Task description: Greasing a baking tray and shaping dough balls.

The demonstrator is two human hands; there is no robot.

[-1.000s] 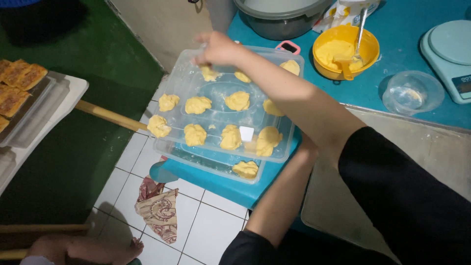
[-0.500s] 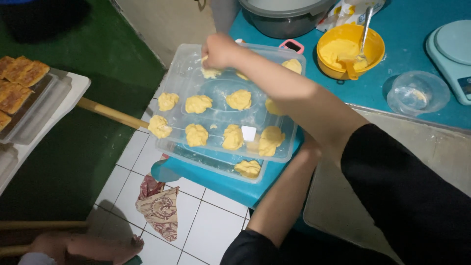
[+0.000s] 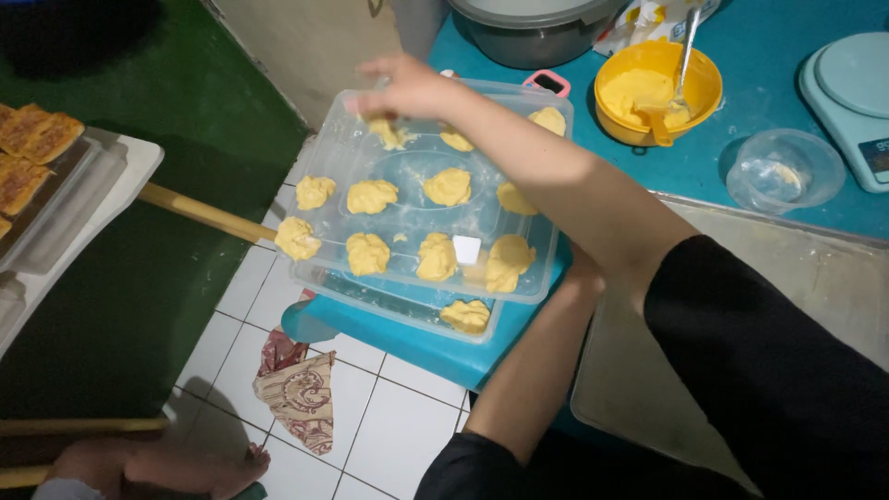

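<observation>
Reaching across, right hand point(image 3: 407, 88) touches dough lump point(image 3: 389, 132) in clear tray point(image 3: 333, 167).

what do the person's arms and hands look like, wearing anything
Both forearms are bare, with black sleeves pushed up past the elbows. The right hand shows no glove, ring or watch. The left hand is hidden beneath the clear plastic tray, so only its bare forearm and black sleeve show. The right sleeve is plain black, no markings visible.

White tiled floor point(image 3: 398, 417), green mat point(image 3: 111, 278), beige wall point(image 3: 324, 46), teal table point(image 3: 787, 102); dim light.
</observation>
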